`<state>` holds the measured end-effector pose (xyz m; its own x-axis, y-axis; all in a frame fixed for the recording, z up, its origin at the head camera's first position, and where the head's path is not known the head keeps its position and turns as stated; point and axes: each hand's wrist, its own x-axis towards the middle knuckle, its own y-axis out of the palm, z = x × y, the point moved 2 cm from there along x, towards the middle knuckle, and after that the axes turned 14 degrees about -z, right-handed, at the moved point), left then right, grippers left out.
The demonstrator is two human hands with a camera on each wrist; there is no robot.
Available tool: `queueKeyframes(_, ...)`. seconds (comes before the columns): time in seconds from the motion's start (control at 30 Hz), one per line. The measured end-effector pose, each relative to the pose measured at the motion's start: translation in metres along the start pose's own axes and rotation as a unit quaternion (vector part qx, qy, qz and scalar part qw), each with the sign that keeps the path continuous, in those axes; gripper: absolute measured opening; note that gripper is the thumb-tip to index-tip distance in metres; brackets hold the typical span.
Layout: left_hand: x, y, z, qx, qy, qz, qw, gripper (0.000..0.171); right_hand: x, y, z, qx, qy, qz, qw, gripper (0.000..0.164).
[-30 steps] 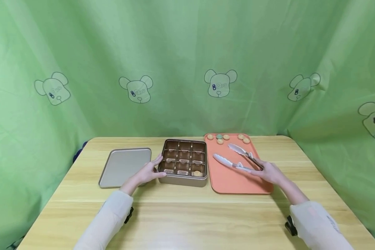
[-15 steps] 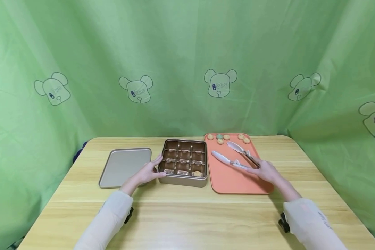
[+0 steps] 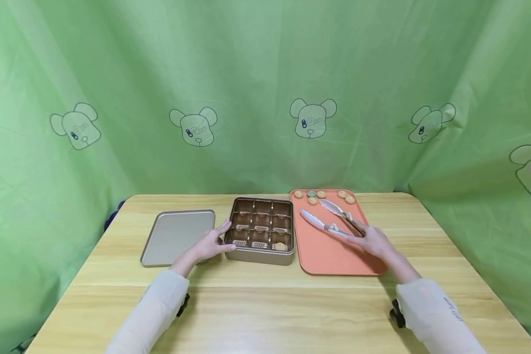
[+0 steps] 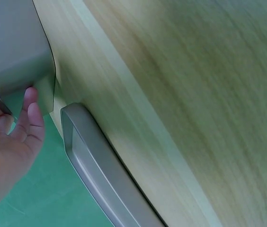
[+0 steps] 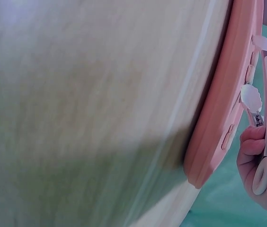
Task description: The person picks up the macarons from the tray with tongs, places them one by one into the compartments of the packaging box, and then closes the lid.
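My left hand [image 3: 210,244] holds the near left corner of a brown metal tin [image 3: 260,255], thumb at the front and fingers along the left side. A clear divider splits the tin into square compartments. One round cookie [image 3: 280,246] lies in its front right compartment. In the left wrist view, fingertips touch the tin's wall [image 4: 15,42]. My right hand [image 3: 375,241] grips the handles of tongs [image 3: 311,219] with white scalloped heads, spread apart with nothing between them. They hang over an orange tray [image 3: 336,263], close to several cookies [image 3: 312,201] at its far edge, one of them green.
A flat grey metal lid [image 3: 177,237] with a raised rim lies left of the tin. The wooden table [image 3: 287,309] extends toward me. A green curtain [image 3: 256,162] printed with bear heads stands behind the table and along both sides.
My right hand has carried the tongs a little left and away from me, so their heads are nearer the cookies at the tray's far edge. My left hand and the tin stay put.
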<state>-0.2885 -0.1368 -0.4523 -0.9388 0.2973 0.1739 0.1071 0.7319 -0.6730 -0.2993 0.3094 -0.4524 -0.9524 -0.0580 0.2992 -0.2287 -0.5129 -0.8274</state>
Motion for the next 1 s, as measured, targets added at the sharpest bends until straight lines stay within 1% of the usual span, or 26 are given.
queueKeyframes(0.2,0.0,-0.001,-0.001,0.002,0.0,-0.002,1.0,0.082,0.003,0.004,0.001,-0.008,-0.006,-0.007,1.0,0.071)
queueKeyframes(0.4,0.0,0.0,0.001,0.0,0.001,-0.004,1.0,0.083,0.006,0.008,0.003,-0.004,0.004,-0.008,1.0,0.071)
queueKeyframes(0.77,0.0,0.001,0.0,-0.007,-0.001,-0.004,1.0,0.082,0.007,0.01,0.005,-0.023,0.011,-0.014,1.0,0.064)
queueKeyframes(1.0,0.0,0.0,-0.001,-0.005,0.0,-0.003,1.0,0.082,0.009,0.012,0.006,-0.037,0.002,-0.019,0.999,0.063)
